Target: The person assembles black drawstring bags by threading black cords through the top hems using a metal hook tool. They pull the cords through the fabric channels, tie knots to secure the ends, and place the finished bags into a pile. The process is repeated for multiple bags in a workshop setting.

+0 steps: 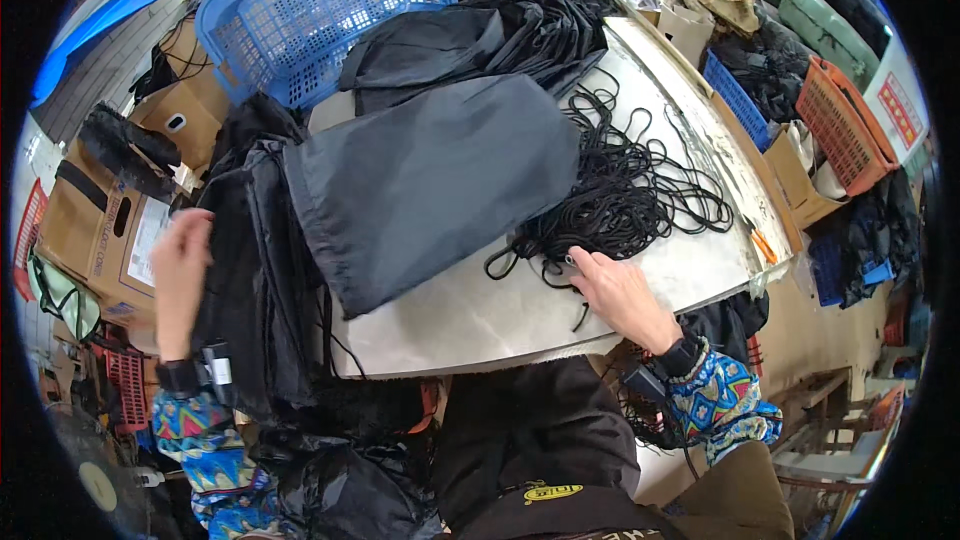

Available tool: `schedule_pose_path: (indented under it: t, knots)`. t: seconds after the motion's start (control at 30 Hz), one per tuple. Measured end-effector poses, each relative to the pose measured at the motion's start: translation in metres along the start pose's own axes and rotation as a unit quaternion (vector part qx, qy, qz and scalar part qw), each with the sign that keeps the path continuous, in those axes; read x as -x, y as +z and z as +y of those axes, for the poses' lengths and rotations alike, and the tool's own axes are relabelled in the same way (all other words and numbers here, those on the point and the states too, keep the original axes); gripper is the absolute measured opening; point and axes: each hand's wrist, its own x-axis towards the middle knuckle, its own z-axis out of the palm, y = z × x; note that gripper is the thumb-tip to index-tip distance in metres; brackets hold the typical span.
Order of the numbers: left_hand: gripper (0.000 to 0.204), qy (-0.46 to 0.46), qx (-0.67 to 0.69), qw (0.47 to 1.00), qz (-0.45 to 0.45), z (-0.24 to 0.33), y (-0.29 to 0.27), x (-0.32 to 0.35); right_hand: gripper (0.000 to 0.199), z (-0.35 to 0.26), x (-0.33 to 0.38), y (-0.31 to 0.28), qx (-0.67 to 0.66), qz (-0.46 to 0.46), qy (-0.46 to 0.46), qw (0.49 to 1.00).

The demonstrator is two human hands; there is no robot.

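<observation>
In the head view, the top of the blue basket (325, 25) is cut off. The left hand (182, 252) is blurry and a bit curled beside the left pile (262, 280) of black cloth; I can't tell if it holds any. The right hand (622, 292) has bent fingers at the near edge of the cords (612, 208); its grip is hard to see. One flat bag (440, 185) lies on the desk (455, 325), between both hands and farther out. There are two cloth piles, one left, one at the back (490, 25). The cords are too tangled to count.

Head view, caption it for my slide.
Right hand at tangled black cords, left hand beside draped black fabric, dark cloth between.
</observation>
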Motion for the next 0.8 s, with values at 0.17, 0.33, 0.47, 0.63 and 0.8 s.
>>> schedule_pose_path:
  t: [0.17, 0.33, 0.47, 0.63, 0.8]
  knots:
    - [0.063, 0.306, -0.246, 0.911, -0.125, 0.029, 0.084, 0.033, 0.015, -0.01, 0.016, -0.017, 0.03, -0.063, 0.048, 0.996]
    - [0.054, 0.423, -0.14, 0.864, -0.234, 0.033, 0.183, 0.071, 0.015, -0.016, 0.04, -0.045, 0.024, -0.05, 0.058, 0.997]
    - [0.059, 0.136, 0.215, 0.894, -0.37, 0.095, 0.203, 0.098, 0.014, 0.005, 0.047, -0.072, 0.084, -0.051, 0.096, 0.991]
    - [0.058, 0.071, 0.463, 0.756, -0.456, 0.152, 0.277, 0.091, 0.005, 0.108, 0.08, -0.079, 0.243, 0.07, 0.278, 0.927]
    - [0.033, 0.091, 0.572, 0.721, -0.381, 0.217, 0.256, 0.116, 0.014, 0.185, 0.132, -0.121, 0.364, 0.143, 0.297, 0.871]
